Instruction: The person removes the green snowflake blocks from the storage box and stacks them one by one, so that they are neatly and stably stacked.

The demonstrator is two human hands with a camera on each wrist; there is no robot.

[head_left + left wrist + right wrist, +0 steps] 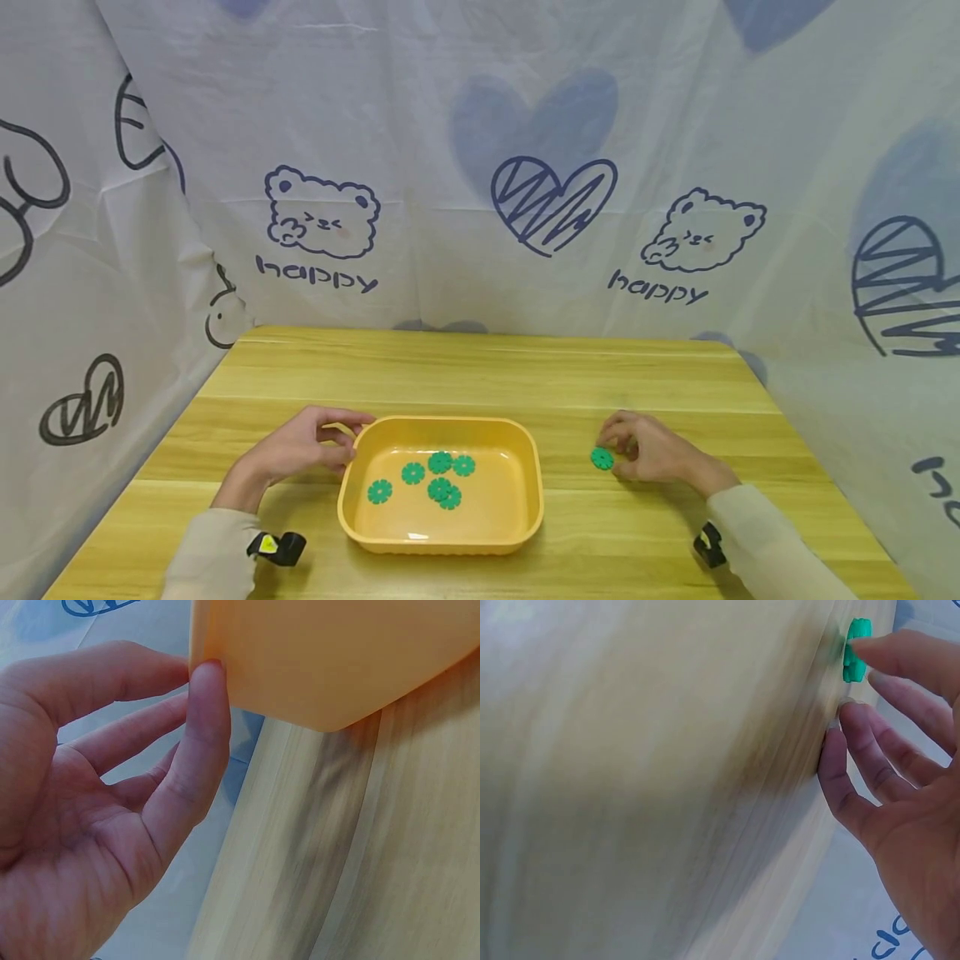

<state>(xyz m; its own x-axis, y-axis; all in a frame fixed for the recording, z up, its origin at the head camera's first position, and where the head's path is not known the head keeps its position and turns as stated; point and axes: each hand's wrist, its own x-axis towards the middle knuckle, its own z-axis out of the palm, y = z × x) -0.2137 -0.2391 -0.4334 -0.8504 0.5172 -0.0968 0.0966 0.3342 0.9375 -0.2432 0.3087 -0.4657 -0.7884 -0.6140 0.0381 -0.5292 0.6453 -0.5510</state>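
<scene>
A yellow plastic tray (pixel 441 547) sits on the table with several green notched discs (pixel 379 492) lying in it, two of them overlapping. At its far left corner my left hand (pixel 303 446) holds the wall (pixel 315 667), thumb and index finger at the edge. To the right of the tray, my right hand (pixel 651 448) has its fingertips at another green notched disc (pixel 602 457) and pinches it low over the table. From the right wrist, that disc (pixel 856 651) appears edge-on, partly covered by a fingertip; the other fingers are bent close to the wood.
The wooden table (pixel 480 375) ends at a white cloth (pixel 442 275) with hearts and bears, which hangs behind it and along both sides. Bare wood lies between the tray and my right hand. Both wrists carry black straps (pixel 277 548).
</scene>
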